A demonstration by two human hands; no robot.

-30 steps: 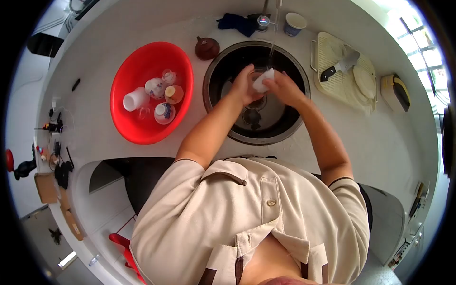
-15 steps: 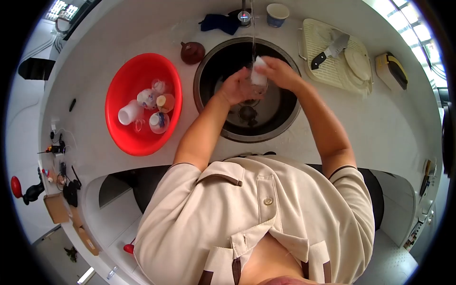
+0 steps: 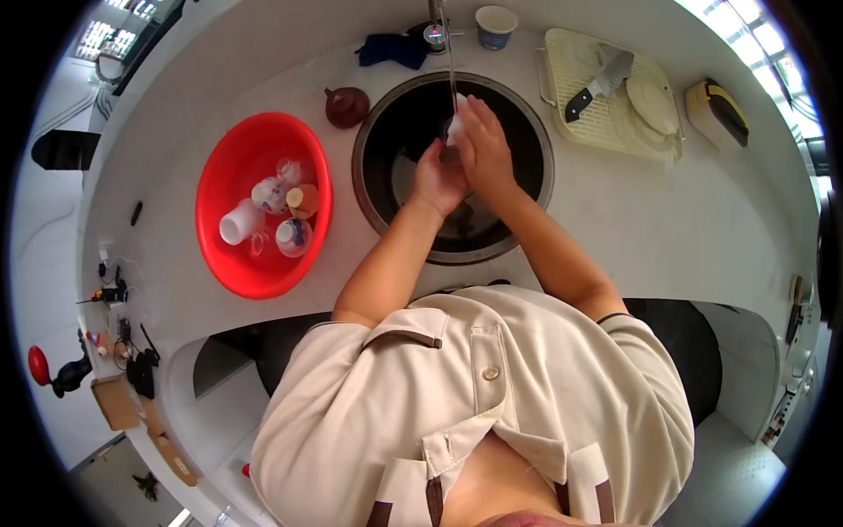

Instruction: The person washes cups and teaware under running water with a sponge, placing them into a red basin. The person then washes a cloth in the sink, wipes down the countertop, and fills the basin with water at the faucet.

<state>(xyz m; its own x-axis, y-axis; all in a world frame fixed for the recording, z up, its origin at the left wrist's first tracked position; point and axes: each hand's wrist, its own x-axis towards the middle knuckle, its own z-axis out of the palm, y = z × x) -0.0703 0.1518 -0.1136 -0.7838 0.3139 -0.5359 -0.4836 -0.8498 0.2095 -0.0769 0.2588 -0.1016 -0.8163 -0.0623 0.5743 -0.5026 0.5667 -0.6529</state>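
Note:
Over the round dark sink (image 3: 362, 180), both hands meet beneath a thin stream of water from the tap (image 3: 434, 33). My right hand (image 3: 486, 151) presses a white sponge (image 3: 457, 120), its fingers pointing up toward the faucet. Below and to the left, my left hand (image 3: 439, 180) is curled around a clear glass, now mostly hidden between the hands. A dark drain shows in the basin under the wrists.
Left of the sink stands a red basin (image 3: 207, 189) with several cups and glasses. A brown teapot (image 3: 347, 107), blue cloth (image 3: 392, 50) and paper tub (image 3: 496, 27) sit behind. On the right are a knife (image 3: 601, 85) on a cream drainboard (image 3: 571, 123) and a yellow-black box (image 3: 718, 114).
My right hand has turned from the glass's side to lie over it, fingers upward, with the sponge. The glass is now more hidden. The view has shifted slightly.

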